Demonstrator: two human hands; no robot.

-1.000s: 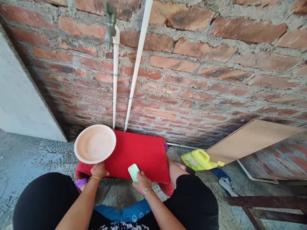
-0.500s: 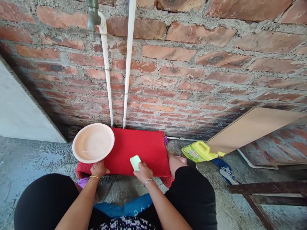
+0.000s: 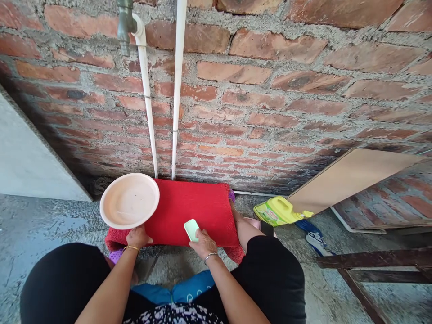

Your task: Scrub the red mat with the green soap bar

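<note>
My right hand (image 3: 204, 243) is closed around the near end of a pale green scrub brush (image 3: 191, 229), a rounded block with a small hole at its far end. Its smooth back faces up over the red mat (image 3: 194, 202), and its underside is hidden. The mat is draped over a low support in front of my knees. My left hand (image 3: 137, 235) rests on the mat's near left edge, by the rim of a pale pink basin (image 3: 130, 200). The thumb points right, while the other fingers are mostly hidden near the rim. The basin sits on the mat's left end.
A brick wall (image 3: 256, 90) rises behind the mat, with white pipes (image 3: 177, 99) and a tap (image 3: 124, 27). Right of my knee lies a yellow jug (image 3: 280, 210) near a leaning brown board (image 3: 354, 180). A dark wooden frame (image 3: 378, 258) stands at lower right; a pale slab (image 3: 32, 153) leans left.
The view has shifted slightly, so the surroundings sit a little further left. My right hand and the brush have moved very slightly rightward over the mat. My left hand stays by the basin.
</note>
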